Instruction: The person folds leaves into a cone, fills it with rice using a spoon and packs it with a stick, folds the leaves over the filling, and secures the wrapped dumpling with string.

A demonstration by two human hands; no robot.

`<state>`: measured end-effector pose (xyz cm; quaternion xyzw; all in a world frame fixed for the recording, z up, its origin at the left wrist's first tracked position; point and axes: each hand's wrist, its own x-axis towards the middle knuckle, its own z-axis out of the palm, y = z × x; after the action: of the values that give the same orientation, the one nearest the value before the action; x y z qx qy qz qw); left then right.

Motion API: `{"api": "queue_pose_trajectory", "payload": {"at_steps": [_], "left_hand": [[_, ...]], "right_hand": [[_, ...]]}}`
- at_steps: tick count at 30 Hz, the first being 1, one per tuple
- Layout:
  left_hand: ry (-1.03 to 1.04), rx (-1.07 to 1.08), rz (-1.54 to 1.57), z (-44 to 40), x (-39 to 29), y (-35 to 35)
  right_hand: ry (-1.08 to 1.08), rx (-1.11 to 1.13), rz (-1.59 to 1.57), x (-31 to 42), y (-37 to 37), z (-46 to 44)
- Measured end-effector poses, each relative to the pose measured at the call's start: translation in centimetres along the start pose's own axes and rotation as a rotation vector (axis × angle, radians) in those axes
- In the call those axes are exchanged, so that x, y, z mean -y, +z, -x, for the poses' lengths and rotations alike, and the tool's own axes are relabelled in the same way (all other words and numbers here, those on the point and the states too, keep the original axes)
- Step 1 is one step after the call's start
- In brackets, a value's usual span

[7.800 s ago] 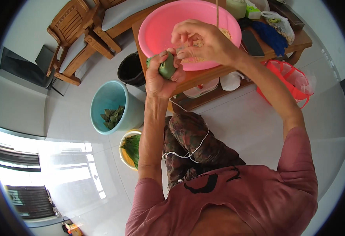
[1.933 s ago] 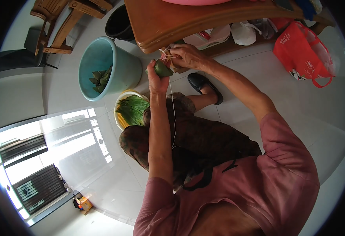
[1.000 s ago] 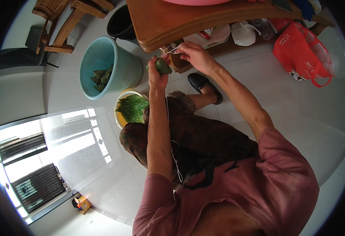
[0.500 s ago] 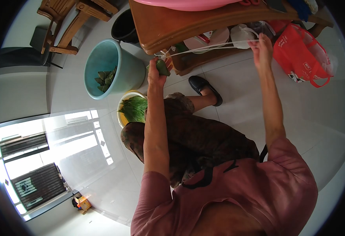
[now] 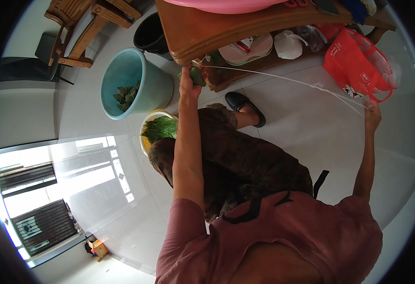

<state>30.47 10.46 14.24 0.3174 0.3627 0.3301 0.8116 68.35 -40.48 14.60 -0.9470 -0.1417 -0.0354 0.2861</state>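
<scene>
My left hand point(image 5: 187, 86) is closed around a green leaf-wrapped zongzi point(image 5: 197, 76), just beside the corner of the wooden table. A white string point(image 5: 283, 76) runs taut from the zongzi across to my right hand point(image 5: 372, 114), far out on the right near the red bag. The fingers of that hand pinch the string, which has a knot or loop partway along and a second strand near the hand. Several similar green zongzi point(image 5: 126, 97) lie in the light blue bucket point(image 5: 157, 80). Green leaves point(image 5: 159, 129) fill a yellow-and-white basket point(image 5: 144, 142) by my knee.
The wooden table point(image 5: 188, 35) carries a pink basin point(image 5: 231, 4); its lower shelf holds a white bag point(image 5: 289, 45) and a pale pink container point(image 5: 250, 52). A red bag point(image 5: 354, 61) stands at the right. Behind the blue bucket is a black bucket point(image 5: 151, 35).
My right hand has swung outward and down to the right, drawing the string longer past the red bag. My left hand stays almost in place with the zongzi.
</scene>
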Motion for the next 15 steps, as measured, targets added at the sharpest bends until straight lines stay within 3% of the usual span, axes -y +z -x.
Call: {"api": "queue_pose_trajectory", "payload": {"at_steps": [2,5,7,8,10,13,14,15], "left_hand": [[0.021,0.000,-0.002,0.0,-0.2,0.7],[-0.009,0.093,-0.001,-1.7,0.6,-1.2],[0.008,0.038,0.017,-1.2,0.7,-1.0],[0.018,0.008,0.024,-0.9,0.6,-0.8],[0.009,-0.015,0.059,-0.3,0.7,-0.4],[0.002,-0.009,0.072,0.2,0.2,-0.2],[-0.002,0.003,0.071,0.2,0.0,-0.2],[0.003,-0.016,0.073,0.2,0.0,-0.2]], "right_hand": [[-0.042,0.387,0.228,-3.4,-0.7,-0.2],[-0.304,0.832,0.709,2.5,-2.0,2.7],[-0.433,0.499,0.700,7.2,1.1,3.6],[-0.649,0.311,0.434,10.3,3.4,3.8],[-0.638,0.609,-0.275,20.5,6.7,5.4],[-0.475,1.079,-1.046,29.8,16.6,10.1],[-0.619,0.941,-0.973,32.5,19.3,11.3],[-0.492,1.071,-1.027,34.2,21.7,11.9]]}}
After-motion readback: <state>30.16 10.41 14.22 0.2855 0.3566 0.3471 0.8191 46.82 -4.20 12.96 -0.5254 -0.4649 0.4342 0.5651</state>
